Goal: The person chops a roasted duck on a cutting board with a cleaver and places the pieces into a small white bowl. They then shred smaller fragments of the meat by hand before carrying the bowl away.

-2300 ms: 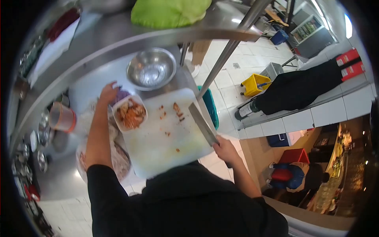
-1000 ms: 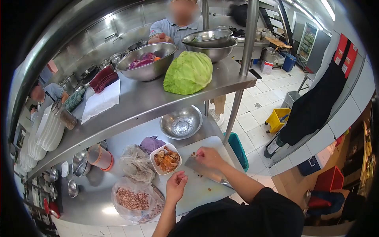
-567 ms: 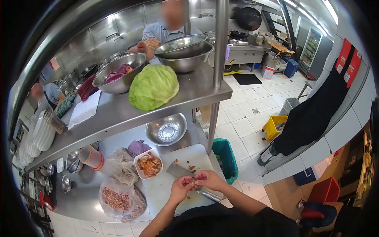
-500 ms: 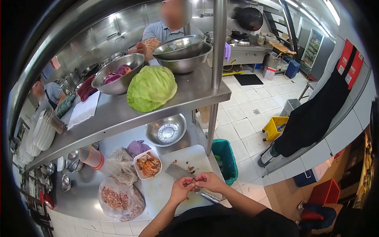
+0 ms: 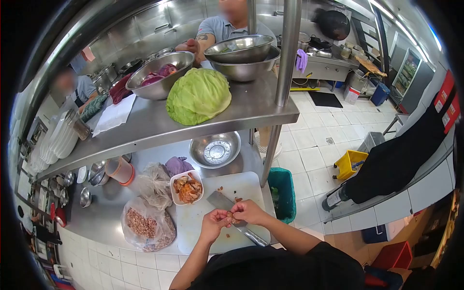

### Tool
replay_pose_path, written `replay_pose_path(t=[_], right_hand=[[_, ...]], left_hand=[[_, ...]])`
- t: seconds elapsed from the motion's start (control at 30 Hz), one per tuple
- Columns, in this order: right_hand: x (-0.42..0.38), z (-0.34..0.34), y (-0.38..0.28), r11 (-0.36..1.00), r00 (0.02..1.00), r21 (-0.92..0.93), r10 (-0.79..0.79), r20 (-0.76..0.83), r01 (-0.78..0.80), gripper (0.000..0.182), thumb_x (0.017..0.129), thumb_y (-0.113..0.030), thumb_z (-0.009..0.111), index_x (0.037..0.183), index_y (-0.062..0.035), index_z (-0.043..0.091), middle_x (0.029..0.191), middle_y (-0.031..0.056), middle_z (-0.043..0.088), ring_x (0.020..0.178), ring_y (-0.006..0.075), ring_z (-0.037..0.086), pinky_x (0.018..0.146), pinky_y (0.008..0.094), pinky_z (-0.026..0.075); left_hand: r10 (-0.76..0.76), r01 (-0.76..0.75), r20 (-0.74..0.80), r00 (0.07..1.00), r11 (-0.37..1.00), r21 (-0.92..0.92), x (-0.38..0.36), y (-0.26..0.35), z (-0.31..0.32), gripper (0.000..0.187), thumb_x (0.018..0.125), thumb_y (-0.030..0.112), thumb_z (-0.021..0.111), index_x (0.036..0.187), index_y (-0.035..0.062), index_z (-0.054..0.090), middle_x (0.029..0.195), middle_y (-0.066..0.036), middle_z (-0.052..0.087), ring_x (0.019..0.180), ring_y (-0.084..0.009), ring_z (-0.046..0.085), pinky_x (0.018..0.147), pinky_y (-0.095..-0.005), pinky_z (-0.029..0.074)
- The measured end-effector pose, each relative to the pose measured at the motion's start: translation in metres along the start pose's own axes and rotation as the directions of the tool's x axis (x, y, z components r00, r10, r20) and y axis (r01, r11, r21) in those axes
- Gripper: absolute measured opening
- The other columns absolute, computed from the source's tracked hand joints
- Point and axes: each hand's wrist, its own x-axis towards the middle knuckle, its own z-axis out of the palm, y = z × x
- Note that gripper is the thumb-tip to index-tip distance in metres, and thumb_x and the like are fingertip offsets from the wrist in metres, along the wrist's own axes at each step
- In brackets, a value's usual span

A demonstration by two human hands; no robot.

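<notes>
We take the white cutting board (image 5: 205,227) as our landmark and read across from its left. Off its left edge lie two clear plastic bags; the nearer bag (image 5: 145,227) holds small brownish pieces. At the board's far left corner stands a white bowl (image 5: 186,187) of orange-brown cooked pieces, with a purple cloth (image 5: 178,165) just behind it.

Over the board's near middle our left hand (image 5: 212,224) meets our right hand (image 5: 249,211). Both sets of fingers are pinched onto one small brown piece of food (image 5: 234,220), which sits between the two hands, fingertip to fingertip, a little above the board. The piece is too small for us to make out any long axis. Neither hand is clearly nearer; they share it.

Under the hands lies a cleaver (image 5: 237,217), flat on the board, its long axis running from the board's far middle toward its near right corner, handle end toward us. Neither hand grips it.

Beyond the board's far edge rests a steel colander bowl (image 5: 215,150). Off the right edge, down on the floor, stands a teal bin (image 5: 282,191).
</notes>
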Motion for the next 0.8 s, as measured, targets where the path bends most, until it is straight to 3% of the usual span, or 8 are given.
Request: replay_pose_path(t=[0.13,0.23,0.47,0.53,0.57,0.63,0.77,0.8], right_hand=[[0.003,0.002,0.011,0.973,0.999,0.231,0.021,0.033,-0.028,0.014,0.093,-0.005,0.068,0.103,0.0041,0.07,0.09,0.0067,0.071,0.076,0.0139,0.068,0.071,0.0284,0.057],[-0.003,0.0,0.002,0.956,0.998,0.286,0.062,-0.003,-0.059,0.015,0.094,-0.006,0.068,0.106,0.0038,0.07,0.092,0.007,0.072,0.076,0.0138,0.068,0.071,0.0281,0.057],[-0.007,-0.017,0.004,0.949,0.997,0.312,-0.012,-0.073,0.034,0.018,0.096,-0.009,0.068,0.109,0.0036,0.07,0.095,0.008,0.073,0.079,0.0136,0.068,0.073,0.0283,0.057],[-0.016,-0.014,-0.005,0.992,0.995,0.101,-0.064,-0.072,0.071,0.019,0.095,-0.008,0.069,0.11,0.0041,0.07,0.097,0.0083,0.073,0.081,0.0134,0.068,0.074,0.0284,0.056],[-0.02,-0.011,-0.008,0.992,0.995,0.103,-0.063,-0.08,0.071,0.019,0.095,-0.008,0.069,0.11,0.0041,0.07,0.097,0.0083,0.073,0.081,0.0134,0.068,0.074,0.0284,0.056],[-0.025,-0.005,-0.009,0.958,0.97,-0.223,-0.211,-0.124,0.18,0.019,0.094,-0.008,0.07,0.108,0.0046,0.07,0.099,0.0086,0.074,0.081,0.0133,0.067,0.074,0.0284,0.055],[-0.026,-0.002,0.0,0.965,0.96,-0.206,-0.203,-0.191,0.163,0.02,0.093,-0.007,0.071,0.109,0.0042,0.069,0.099,0.0085,0.074,0.081,0.0132,0.068,0.073,0.028,0.055],[-0.026,-0.004,0.001,0.994,0.978,-0.024,-0.113,-0.174,0.11,0.02,0.093,-0.007,0.071,0.109,0.0043,0.069,0.098,0.0086,0.074,0.081,0.0134,0.068,0.073,0.0282,0.055]], left_hand=[[0.015,-0.008,0.034,0.999,0.982,-0.187,-0.002,-0.013,-0.008,0.022,0.094,-0.002,0.072,0.114,-0.0035,0.063,0.098,-0.013,0.073,0.081,-0.0176,0.069,0.074,-0.0297,0.058],[-0.003,0.008,0.02,1.0,0.96,-0.28,-0.002,-0.014,-0.008,0.022,0.094,-0.002,0.071,0.115,-0.0028,0.063,0.1,-0.013,0.073,0.081,-0.0185,0.07,0.075,-0.0306,0.059],[0.012,-0.015,-0.015,1.0,0.96,-0.281,0.008,-0.01,0.003,0.02,0.094,-0.001,0.072,0.113,-0.0019,0.063,0.099,-0.012,0.073,0.08,-0.0182,0.069,0.074,-0.0305,0.059],[0.026,-0.03,-0.024,0.999,0.984,-0.177,0.009,-0.008,0.008,0.02,0.094,-0.001,0.072,0.112,-0.0019,0.063,0.098,-0.012,0.073,0.079,-0.0176,0.069,0.073,-0.0299,0.058],[0.023,-0.026,-0.016,1.0,0.984,-0.176,0.01,-0.006,0.01,0.02,0.094,-0.001,0.072,0.112,-0.0019,0.063,0.098,-0.012,0.073,0.079,-0.0176,0.069,0.073,-0.0299,0.058],[0.036,-0.038,-0.03,0.999,0.997,-0.073,0.012,-0.008,0.011,0.02,0.094,0.0,0.072,0.111,-0.0022,0.063,0.097,-0.011,0.073,0.078,-0.0171,0.069,0.072,-0.0294,0.058],[0.02,-0.015,0.04,0.999,0.993,-0.119,0.013,-0.01,0.01,0.019,0.094,-0.001,0.072,0.111,-0.0026,0.063,0.096,-0.012,0.073,0.079,-0.0173,0.069,0.072,-0.0297,0.058],[-0.002,0.011,0.05,0.999,0.985,-0.172,0.013,-0.01,0.01,0.019,0.094,-0.001,0.072,0.111,-0.0026,0.063,0.096,-0.011,0.073,0.078,-0.0173,0.069,0.072,-0.0297,0.058]])
